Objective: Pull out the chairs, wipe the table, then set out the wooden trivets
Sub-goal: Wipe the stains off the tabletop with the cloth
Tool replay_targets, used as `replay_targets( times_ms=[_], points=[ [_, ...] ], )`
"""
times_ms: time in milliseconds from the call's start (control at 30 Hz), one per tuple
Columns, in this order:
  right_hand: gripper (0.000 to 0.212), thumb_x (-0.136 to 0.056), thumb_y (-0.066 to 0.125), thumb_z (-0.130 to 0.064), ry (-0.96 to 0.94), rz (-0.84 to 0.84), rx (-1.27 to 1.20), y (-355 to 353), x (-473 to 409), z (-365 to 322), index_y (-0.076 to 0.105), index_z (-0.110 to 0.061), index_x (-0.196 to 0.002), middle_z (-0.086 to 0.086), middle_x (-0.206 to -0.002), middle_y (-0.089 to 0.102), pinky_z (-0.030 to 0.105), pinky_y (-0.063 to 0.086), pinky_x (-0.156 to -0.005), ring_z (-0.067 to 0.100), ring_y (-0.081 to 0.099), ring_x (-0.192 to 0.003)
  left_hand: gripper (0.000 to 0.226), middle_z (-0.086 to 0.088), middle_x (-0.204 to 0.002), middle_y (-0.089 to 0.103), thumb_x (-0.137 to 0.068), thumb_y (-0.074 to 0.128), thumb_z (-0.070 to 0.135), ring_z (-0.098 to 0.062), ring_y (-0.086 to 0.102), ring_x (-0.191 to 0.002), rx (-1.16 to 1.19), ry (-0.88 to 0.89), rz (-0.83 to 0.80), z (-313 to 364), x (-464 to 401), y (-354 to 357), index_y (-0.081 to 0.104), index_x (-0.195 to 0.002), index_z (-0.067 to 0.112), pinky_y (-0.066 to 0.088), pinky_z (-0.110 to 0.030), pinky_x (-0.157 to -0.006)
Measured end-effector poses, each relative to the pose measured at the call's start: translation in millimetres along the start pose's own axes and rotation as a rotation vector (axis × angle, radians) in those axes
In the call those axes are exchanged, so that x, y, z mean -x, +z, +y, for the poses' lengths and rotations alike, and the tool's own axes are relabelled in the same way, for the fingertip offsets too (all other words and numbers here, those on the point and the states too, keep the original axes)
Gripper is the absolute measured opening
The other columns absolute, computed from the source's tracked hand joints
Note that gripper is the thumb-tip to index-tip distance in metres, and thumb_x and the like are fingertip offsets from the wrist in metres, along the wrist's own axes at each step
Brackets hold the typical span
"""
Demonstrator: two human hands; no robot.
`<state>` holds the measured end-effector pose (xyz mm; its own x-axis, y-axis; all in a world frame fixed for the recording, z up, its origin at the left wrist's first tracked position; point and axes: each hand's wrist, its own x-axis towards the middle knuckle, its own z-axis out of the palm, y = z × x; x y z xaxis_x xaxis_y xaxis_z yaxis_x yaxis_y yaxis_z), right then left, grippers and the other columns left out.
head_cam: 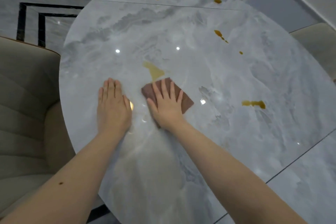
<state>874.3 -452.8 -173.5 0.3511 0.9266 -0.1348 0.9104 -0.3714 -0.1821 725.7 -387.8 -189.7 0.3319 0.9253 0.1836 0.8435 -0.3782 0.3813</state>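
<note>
Bench (181,29) mid-wipe: right hand (166,106) presses brown cloth (186,101) flat, fingers straight and spread, just below smeared yellow spill (154,71). Left hand (112,105) flat on bench, fingers straight, bracing. Next: push cloth through smear, then other spots. Trivets not visible.

Dim, soft, glare spots, edge distortion

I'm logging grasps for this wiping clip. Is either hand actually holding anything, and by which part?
Nothing is gripped. The right hand presses flat, fingers straight, on the middle of the brown cloth; the left hand rests flat on the bare table.
</note>
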Motion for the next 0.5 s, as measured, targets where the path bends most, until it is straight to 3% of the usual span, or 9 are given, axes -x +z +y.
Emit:
replay_targets(
  times_ms=[100,267,367,500],
  points=[
    [0.065,-0.092,0.012,-0.059,-0.201,-0.034,0.065,0.0,39.7,27.0,0.008,-0.034,-0.152,-0.003,-0.161,-0.002,0.053,-0.007,-0.117,0.025,-0.01,-0.148,0.06,-0.022,-0.149,0.032,-0.09,0.022,0.023,-0.031,0.026,-0.142,0.026,0.001,0.0,-2.6,-2.0,-0.9,0.036,-0.141,-0.005,0.011,-0.037,-0.118],
    [0.067,-0.089,0.012,-0.063,-0.263,-0.084,0.111,-3.0,37.5,43.9,0.004,-0.038,-0.151,-0.006,-0.161,-0.006,0.052,-0.012,-0.115,0.024,-0.016,-0.147,0.063,-0.023,-0.139,0.047,-0.091,0.016,0.029,-0.035,0.041,-0.132,0.089,-0.007,0.064,-7.6,-11.7,-4.2,0.051,-0.13,-0.006,0.025,-0.038,-0.114],
    [0.073,-0.085,0.008,-0.067,-0.127,-0.04,0.048,-8.8,-9.2,39.8,0.005,-0.037,-0.151,-0.003,-0.161,-0.004,0.056,-0.009,-0.115,0.027,-0.012,-0.147,0.053,-0.022,-0.142,0.044,-0.095,0.024,0.022,-0.034,0.039,-0.134,0.098,-0.032,0.061,-4.5,-20.6,-2.8,0.048,-0.133,-0.006,0.022,-0.035,-0.115],
    [0.062,-0.098,0.023,-0.055,0.069,-0.008,-0.009,-14.2,-77.8,26.5,0.005,-0.032,-0.153,0.002,-0.161,-0.003,0.059,-0.01,-0.113,0.031,-0.011,-0.147,0.058,-0.022,-0.146,0.037,-0.096,0.016,0.023,-0.032,0.032,-0.139,0.057,-0.042,0.048,-6.1,-29.4,4.7,0.041,-0.137,-0.008,0.018,-0.036,-0.118]
  ],
)
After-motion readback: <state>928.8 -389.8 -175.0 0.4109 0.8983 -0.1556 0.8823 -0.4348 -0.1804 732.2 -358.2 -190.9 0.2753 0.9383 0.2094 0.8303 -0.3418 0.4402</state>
